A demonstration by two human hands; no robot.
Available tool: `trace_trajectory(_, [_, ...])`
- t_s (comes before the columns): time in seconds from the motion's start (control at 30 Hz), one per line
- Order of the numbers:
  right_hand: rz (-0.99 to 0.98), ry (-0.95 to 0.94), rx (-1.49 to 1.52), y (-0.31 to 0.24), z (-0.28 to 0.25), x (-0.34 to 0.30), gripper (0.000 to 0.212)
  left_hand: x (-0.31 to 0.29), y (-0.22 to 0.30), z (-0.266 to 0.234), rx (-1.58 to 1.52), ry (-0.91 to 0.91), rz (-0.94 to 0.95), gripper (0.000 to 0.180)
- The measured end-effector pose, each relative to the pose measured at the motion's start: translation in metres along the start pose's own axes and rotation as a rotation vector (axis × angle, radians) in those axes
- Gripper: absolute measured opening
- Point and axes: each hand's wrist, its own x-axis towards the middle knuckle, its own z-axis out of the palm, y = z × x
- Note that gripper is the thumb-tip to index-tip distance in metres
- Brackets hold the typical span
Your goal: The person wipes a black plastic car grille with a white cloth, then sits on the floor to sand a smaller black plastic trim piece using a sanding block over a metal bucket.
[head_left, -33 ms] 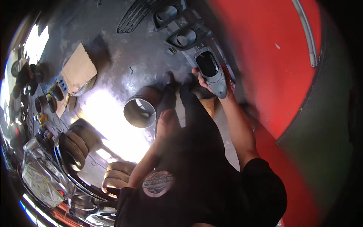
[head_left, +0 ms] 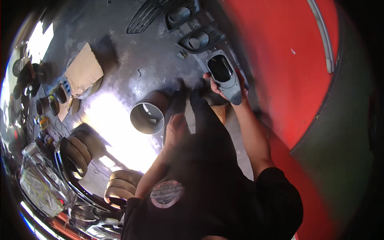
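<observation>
My right hand (head_left: 214, 85) grips a grey plastic car trim piece (head_left: 230, 90) with a large dark oval opening. Fingers wrap its left edge, and the palm lies behind and to the right. The piece is tilted, its narrow end toward me. Just beyond it rest two dark trim pieces with round tubes, the nearer trim piece (head_left: 208, 39) and the farther trim piece (head_left: 178, 16). My left hand (head_left: 176, 125) hangs by my thigh, apart from the trim; its fingers are too dim to make out clearly.
A large open cylinder (head_left: 136, 127) stands left of my legs. Bright light falls on the floor beyond it. Cardboard (head_left: 85, 70) lies far left, with tires (head_left: 120, 182) nearer. A dark grille (head_left: 145, 17) lies at the far side. A red panel (head_left: 288, 76) rises on the right.
The view has shifted very slightly. My right hand keeps its hold on the trim piece in nearly the same place.
</observation>
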Motion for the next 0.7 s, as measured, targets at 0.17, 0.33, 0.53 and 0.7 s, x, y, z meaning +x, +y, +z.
trace_trajectory(0.17, [0.206,-0.347,0.074,0.020,0.047,-0.003,0.076,-0.006,0.100,-0.042,-0.181,0.201,0.135,0.028])
trace_trajectory(0.33, [0.342,-0.440,0.056,0.062,0.107,-0.005,0.079,-0.043,0.149,-0.091,-0.111,0.423,0.451,0.027])
trace_trajectory(0.53, [0.266,-0.502,-0.147,0.139,0.172,-0.018,0.079,-0.117,0.161,-0.141,-0.192,0.230,0.625,0.034])
trace_trajectory(0.7, [0.307,-0.622,-0.229,0.202,0.210,-0.030,0.078,-0.168,0.147,-0.161,-0.227,0.191,0.686,0.047])
